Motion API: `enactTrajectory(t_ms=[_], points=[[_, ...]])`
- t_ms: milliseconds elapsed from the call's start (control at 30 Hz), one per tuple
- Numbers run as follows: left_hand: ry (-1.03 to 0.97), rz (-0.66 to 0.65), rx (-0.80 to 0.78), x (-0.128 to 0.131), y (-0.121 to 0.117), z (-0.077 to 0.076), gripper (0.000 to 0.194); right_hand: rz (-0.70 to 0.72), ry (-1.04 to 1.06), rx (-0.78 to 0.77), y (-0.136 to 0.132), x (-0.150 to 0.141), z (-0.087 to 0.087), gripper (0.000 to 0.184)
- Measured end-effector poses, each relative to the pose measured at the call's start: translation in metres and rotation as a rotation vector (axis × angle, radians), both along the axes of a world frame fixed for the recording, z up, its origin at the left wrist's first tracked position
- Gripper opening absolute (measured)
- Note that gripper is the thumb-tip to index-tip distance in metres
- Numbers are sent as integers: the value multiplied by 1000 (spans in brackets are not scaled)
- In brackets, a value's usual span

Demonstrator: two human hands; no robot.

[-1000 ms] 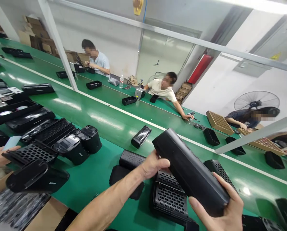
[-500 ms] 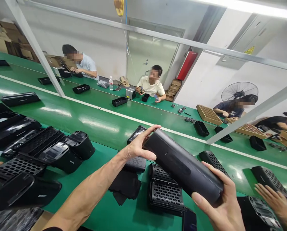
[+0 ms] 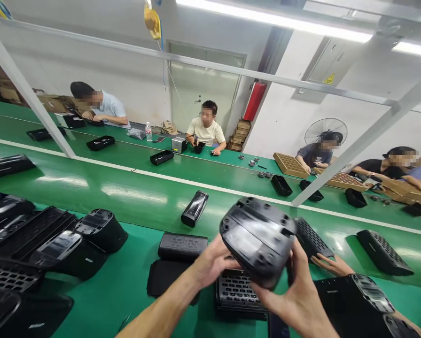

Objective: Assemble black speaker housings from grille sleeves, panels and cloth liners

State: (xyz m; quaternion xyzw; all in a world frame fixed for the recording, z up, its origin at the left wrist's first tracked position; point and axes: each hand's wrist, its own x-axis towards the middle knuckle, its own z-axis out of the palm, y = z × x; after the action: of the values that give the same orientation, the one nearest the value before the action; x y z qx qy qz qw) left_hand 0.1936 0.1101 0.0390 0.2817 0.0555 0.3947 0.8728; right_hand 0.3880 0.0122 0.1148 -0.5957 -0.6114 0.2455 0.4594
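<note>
Both of my hands hold a black plastic housing (image 3: 256, 234) above the bench, its glossy end turned towards me. My left hand (image 3: 210, 265) grips its left side, with the fingertips partly hidden behind it. On the right side and lower edge, my right hand (image 3: 290, 295) is closed round it, thumb below. Directly underneath lies a black housing with a slotted grille (image 3: 237, 291), partly covered by my hands. Left of that are dark cloth-like sheets (image 3: 164, 280) and another grille-faced housing (image 3: 182, 246).
Several black housings (image 3: 90, 253) crowd the left bench. A glossy one (image 3: 195, 209) lies on the green belt (image 3: 126, 188). At right, a co-worker's hand (image 3: 332, 264) touches a grille housing (image 3: 311, 239). A slanted metal post (image 3: 344, 155) stands ahead; people sit across the belt.
The housing in my hands has turned from lying lengthwise to showing its glossy end. My left hand has moved down its side. The co-worker's hand at right has shifted to another housing.
</note>
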Motion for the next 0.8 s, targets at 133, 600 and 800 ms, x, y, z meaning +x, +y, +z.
enactTrajectory(t_ms=[133,600,800], points=[[319,251,427,-44,15,29,125,47,-640,116,11,17,14,104],[532,208,482,-62,14,27,103,-63,36,-215,-16,50,-18,89],[630,253,492,-58,6,36,92,-155,115,-176,-22,35,-24,76]])
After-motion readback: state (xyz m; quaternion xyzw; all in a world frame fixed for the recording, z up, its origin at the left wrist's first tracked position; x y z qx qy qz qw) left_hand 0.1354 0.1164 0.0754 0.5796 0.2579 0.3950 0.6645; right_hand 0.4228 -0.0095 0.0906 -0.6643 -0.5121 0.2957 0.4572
